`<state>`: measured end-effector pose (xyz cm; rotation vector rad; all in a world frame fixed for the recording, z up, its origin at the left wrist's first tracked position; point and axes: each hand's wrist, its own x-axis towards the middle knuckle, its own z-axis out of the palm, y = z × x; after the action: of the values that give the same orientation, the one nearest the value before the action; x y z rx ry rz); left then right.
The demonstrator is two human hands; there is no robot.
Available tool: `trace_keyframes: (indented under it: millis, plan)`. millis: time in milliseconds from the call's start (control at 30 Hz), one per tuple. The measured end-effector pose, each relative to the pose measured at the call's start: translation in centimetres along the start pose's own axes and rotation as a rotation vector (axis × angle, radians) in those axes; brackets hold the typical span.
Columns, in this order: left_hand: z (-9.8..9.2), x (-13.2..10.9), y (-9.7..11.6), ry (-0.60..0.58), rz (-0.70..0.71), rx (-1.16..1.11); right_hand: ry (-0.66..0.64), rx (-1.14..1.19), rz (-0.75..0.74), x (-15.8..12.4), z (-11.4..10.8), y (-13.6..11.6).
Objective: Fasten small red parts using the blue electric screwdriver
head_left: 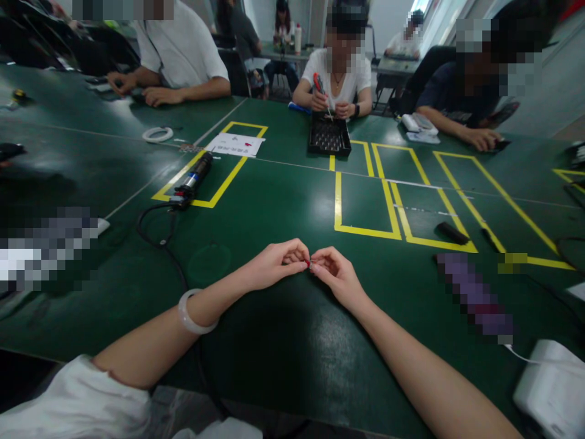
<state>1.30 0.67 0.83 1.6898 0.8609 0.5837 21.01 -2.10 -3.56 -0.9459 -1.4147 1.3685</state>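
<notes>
While the fingers [299,267] of the left hand [280,262] and right hand [337,270] pinch a small red piece [307,264], green table [265,347] spreads beneath them; beyond lie yellow tape [367,233], a black tray [328,150] and seated people [187,55].

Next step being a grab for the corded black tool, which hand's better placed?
Left, likely. The left hand is nearer the tool; the right hand would reach across it. Both meet at a small red item, so neither looks free.

Green table [274,201]; on it yellow tape outlines [368,233], white paper [228,144], black tray [329,150], white block [548,390].
</notes>
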Motion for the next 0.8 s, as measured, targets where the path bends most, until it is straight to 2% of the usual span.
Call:
trace_keyframes:
  millis: [100, 200, 267, 333, 400, 467, 533, 600, 667, 800]
  plan:
    - [-0.3, -0.2, 0.6, -0.012, 0.065, 0.186, -0.004, -0.045, -0.005, 0.0, 0.0, -0.1]
    - [-2.7, -0.3, 1.0, 0.044, 0.082, 0.365, 0.003, -0.084, -0.015, 0.0, -0.1, -0.2]
    - [-6.0, -0.5, 0.7, 0.199, 0.065, 0.579, 0.004, -0.093, -0.022, 0.0, -0.1, -0.1]
    - [-10.4, -0.9, -0.4, 0.421, -0.003, 0.868, -0.001, -0.101, -0.030, 0.0, -0.1, 0.1]
    - [-14.9, -1.8, -2.3, 0.628, -0.175, 1.092, -0.008, -0.114, -0.037, 0.1, -0.1, 0.2]
    - [-18.7, -2.9, -4.3, 0.731, -0.440, 1.171, -0.011, -0.123, -0.039, 0.1, -0.1, 0.2]
    - [-21.3, -4.0, -5.9, 0.681, -0.652, 1.163, -0.013, -0.133, -0.035, 0.1, -0.1, 0.2]
    - [-22.7, -5.0, -7.0, 0.596, -0.755, 1.156, -0.017, -0.144, -0.027, 0.2, -0.1, 0.2]
    - [-23.5, -5.6, -7.6, 0.560, -0.760, 1.172, -0.023, -0.156, -0.024, 0.2, -0.2, 0.2]
    - [-25.0, -5.6, -8.2, 0.562, -0.676, 1.205, -0.031, -0.172, -0.028, 0.2, -0.2, 0.3]
